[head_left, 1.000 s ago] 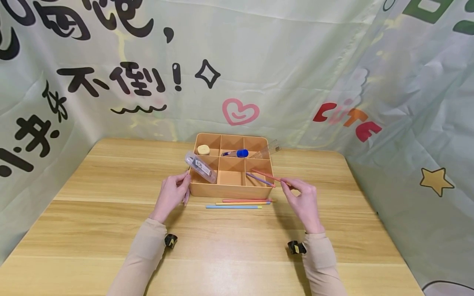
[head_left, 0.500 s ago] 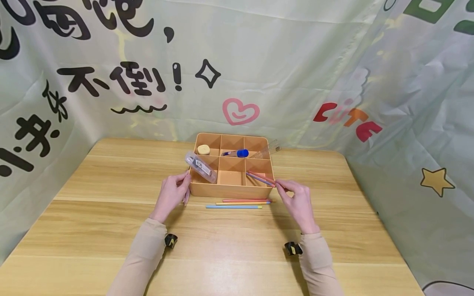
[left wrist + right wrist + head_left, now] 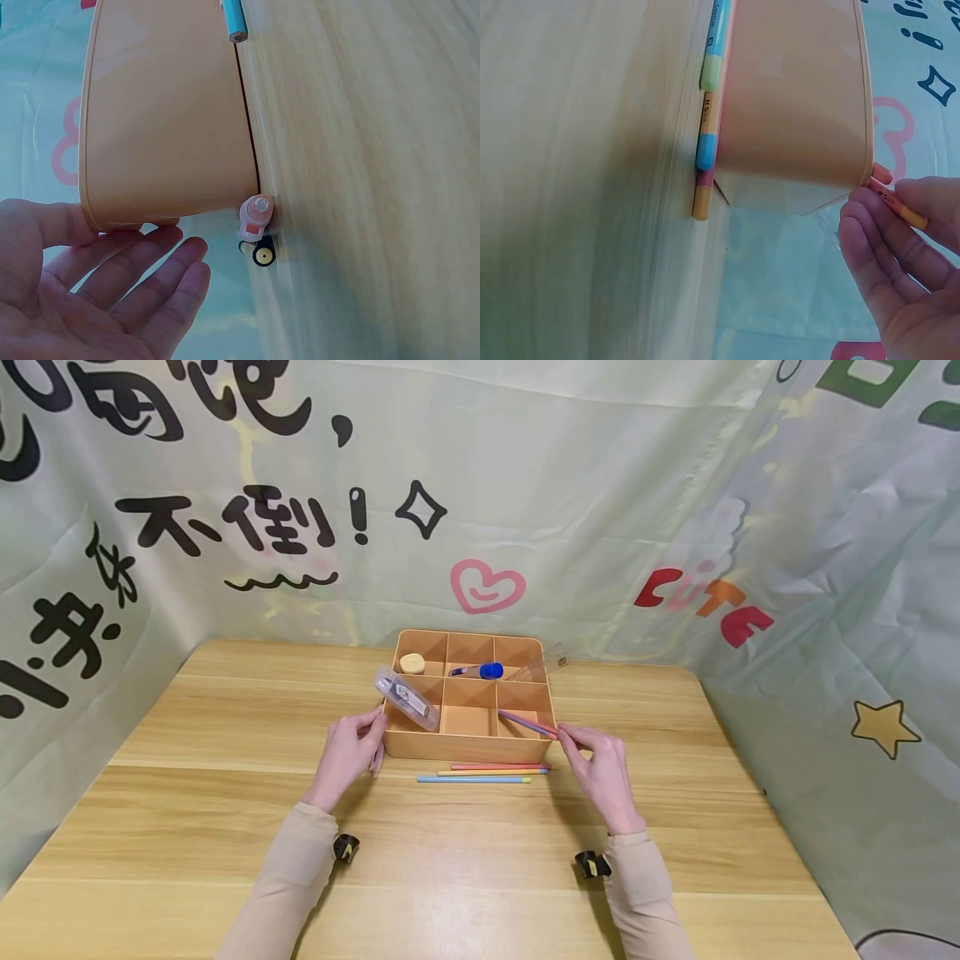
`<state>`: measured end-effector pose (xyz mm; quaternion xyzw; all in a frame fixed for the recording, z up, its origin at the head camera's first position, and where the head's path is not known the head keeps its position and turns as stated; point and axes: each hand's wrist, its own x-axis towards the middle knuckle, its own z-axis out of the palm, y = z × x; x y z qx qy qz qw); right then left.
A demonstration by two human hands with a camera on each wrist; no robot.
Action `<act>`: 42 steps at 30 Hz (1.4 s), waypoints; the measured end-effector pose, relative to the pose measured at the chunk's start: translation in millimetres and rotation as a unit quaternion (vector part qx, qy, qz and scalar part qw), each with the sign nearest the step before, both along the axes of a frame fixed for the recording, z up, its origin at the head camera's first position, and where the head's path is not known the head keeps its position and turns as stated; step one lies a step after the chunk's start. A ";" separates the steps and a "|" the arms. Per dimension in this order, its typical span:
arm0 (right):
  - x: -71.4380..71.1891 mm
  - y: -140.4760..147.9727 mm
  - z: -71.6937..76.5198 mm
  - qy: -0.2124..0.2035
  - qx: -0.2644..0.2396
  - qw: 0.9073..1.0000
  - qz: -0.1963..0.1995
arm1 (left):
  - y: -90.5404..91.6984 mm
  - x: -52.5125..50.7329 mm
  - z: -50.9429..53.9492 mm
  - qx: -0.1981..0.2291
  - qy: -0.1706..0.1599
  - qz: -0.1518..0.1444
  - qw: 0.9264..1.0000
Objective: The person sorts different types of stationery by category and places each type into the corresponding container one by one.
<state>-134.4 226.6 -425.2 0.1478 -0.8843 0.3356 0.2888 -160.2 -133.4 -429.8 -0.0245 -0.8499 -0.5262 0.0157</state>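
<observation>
An orange six-compartment box stands near the table's back. My left hand holds its left front corner, thumb on the rim; in the left wrist view that hand has its other fingers spread against the side. My right hand is at the right front corner. In the right wrist view, this hand pinches a red pencil with an orange end, beside another red end. A purple pencil leans in the front right compartment.
Several pencils lie before the box. The box also holds a clear case, a round beige item, a blue-capped tube and a clear ruler. A small pink object stands by its left side. Behind hangs printed cloth.
My right hand has moved left to the box's corner, and the red pencil has lowered into the front right compartment beside the purple one. My left hand has stayed in place.
</observation>
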 end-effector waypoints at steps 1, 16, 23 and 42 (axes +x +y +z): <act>0.1 -0.1 0.2 -0.002 0.000 1.000 -0.001 | 0.0 0.0 -0.1 0.000 0.000 0.000 1.000; 1.5 0.4 4.3 -0.051 -0.024 0.998 -0.002 | 0.6 0.1 -0.2 0.004 -0.004 0.000 1.000; 4.9 -1.5 11.9 -0.031 -0.038 0.999 0.013 | 0.6 -0.4 -1.1 0.005 -0.004 0.000 1.000; 11.0 10.0 27.8 0.008 -0.119 0.992 0.039 | 0.1 -0.5 -0.8 0.004 0.001 -0.003 1.000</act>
